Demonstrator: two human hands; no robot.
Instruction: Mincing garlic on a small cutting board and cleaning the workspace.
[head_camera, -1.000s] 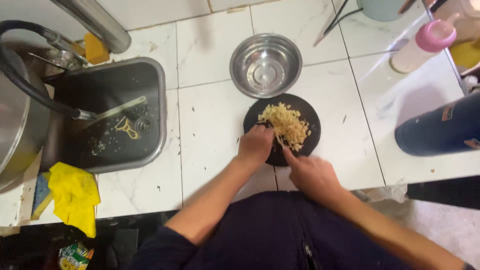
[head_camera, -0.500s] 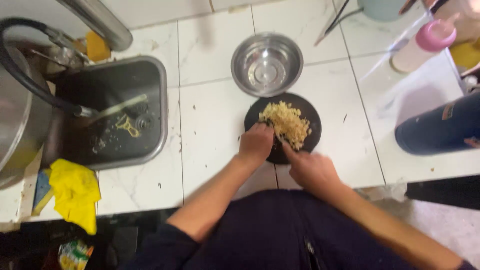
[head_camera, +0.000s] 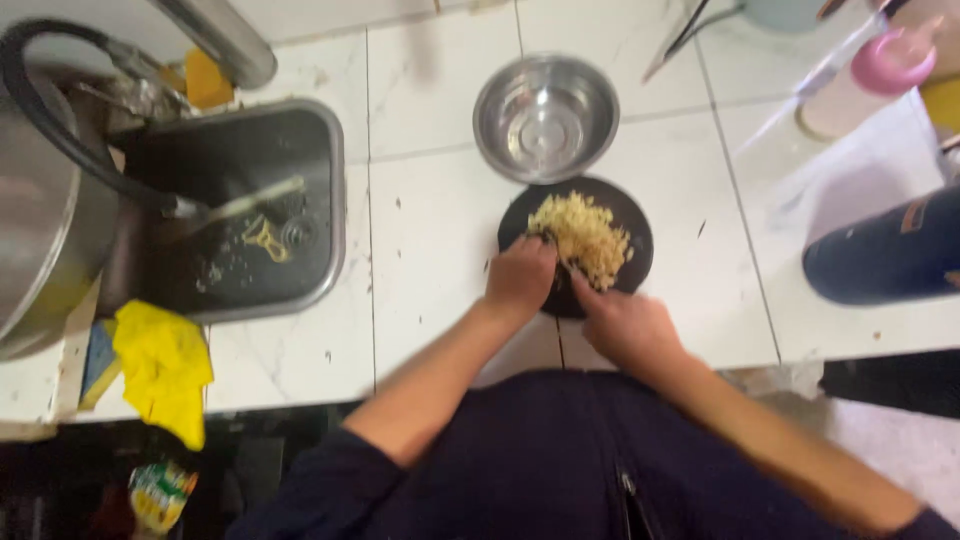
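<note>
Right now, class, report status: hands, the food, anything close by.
Left hand and right hand both at the black round board, fingers curled, grip unclear. Pale chopped food heaped on it. Steel bowl just beyond.

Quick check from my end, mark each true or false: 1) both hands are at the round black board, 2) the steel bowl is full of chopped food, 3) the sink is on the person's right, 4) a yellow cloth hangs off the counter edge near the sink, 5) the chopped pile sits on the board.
1) True: the left hand and the right hand are both at the black board.
2) False: the steel bowl looks empty.
3) False: the sink lies to the person's left.
4) True: the yellow cloth droops over the counter edge below the sink.
5) True: the pale chopped pile lies on the board.
</note>
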